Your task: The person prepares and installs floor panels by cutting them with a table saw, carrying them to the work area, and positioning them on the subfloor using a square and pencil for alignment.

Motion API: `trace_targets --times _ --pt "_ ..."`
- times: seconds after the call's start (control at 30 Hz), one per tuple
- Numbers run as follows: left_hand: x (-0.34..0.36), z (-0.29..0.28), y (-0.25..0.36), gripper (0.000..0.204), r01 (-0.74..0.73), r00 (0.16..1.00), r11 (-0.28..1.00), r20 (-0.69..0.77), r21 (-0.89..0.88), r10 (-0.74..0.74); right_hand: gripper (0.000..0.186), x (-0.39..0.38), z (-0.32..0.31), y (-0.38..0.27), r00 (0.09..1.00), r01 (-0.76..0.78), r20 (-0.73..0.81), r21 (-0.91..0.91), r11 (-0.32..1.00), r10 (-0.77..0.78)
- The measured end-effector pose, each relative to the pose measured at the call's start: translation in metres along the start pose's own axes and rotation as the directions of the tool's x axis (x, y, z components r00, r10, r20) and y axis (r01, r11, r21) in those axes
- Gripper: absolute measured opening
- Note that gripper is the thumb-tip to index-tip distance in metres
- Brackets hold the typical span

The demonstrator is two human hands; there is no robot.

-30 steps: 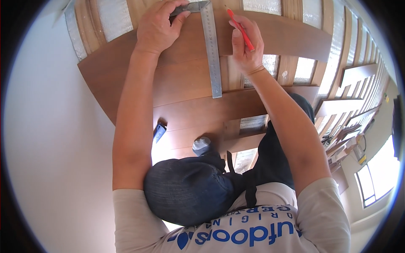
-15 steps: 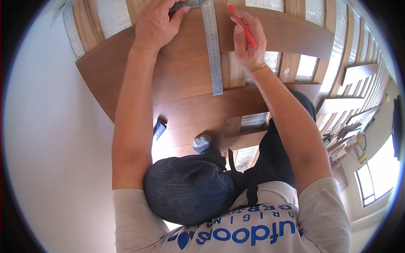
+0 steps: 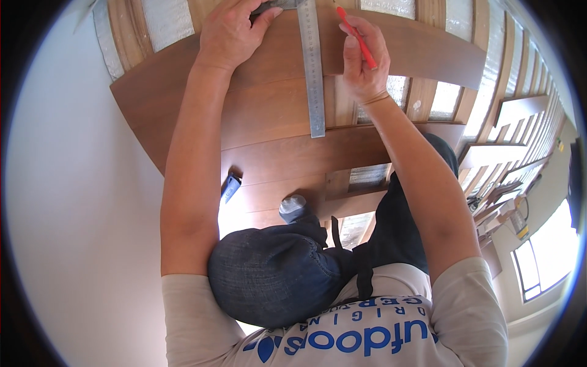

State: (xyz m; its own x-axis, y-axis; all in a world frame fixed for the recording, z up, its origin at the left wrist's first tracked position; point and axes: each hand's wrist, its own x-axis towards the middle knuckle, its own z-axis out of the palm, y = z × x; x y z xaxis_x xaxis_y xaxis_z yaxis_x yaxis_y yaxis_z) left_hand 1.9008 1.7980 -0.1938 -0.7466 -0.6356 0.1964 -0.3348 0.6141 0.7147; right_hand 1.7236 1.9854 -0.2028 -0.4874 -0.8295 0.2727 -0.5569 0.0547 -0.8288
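2 hands (image 3: 229,33) (image 3: 361,61) on smooth brown board (image 3: 269,116): left fingers pinning flat steel ruler (image 3: 313,73), right gripping red pencil (image 3: 358,38)

We have a single head-worn fisheye view, looking steeply down from above our own chest and raised knee along both forearms to the wooden board (image 3: 269,116) at close range, with straight edges bending toward the dark circular rim and no second view to overlap.

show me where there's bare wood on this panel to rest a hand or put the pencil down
Bare wood lies left of the steel ruler, below the left hand, out to the wooden panel edge. The lower board beneath the ruler's tip is also bare. Crowded at top, around the ruler, right hand and red pencil.
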Motion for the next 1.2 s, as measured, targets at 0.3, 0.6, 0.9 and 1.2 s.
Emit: trace_targets --times 0.3,0.6,0.9,1.2 --pt "0.001 0.001 0.0 0.023 -0.043 0.998 0.998 -0.036 0.044 0.044 0.024 0.0 0.002 -0.001 1.0 -0.014 0.004 0.011 1.0 0.014" --pt "0.001 -0.001 0.001 0.021 -0.043 0.999 0.998 -0.02 0.054 0.044 0.031 -0.009 0.005 -0.021 0.992 0.037 0.12 -0.061 0.997 -0.03" --pt "0.001 -0.003 -0.002 0.021 -0.066 0.998 0.995 -0.017 0.07 0.067 0.033 -0.009 0.013 -0.03 0.996 -0.019 0.087 -0.081 0.997 0.026" --pt "0.001 0.006 -0.007 0.021 -0.066 0.994 0.993 -0.075 0.094 0.074 0.036 -0.009 0.012 -0.03 0.991 0.048 0.133 -0.137 0.989 -0.03"
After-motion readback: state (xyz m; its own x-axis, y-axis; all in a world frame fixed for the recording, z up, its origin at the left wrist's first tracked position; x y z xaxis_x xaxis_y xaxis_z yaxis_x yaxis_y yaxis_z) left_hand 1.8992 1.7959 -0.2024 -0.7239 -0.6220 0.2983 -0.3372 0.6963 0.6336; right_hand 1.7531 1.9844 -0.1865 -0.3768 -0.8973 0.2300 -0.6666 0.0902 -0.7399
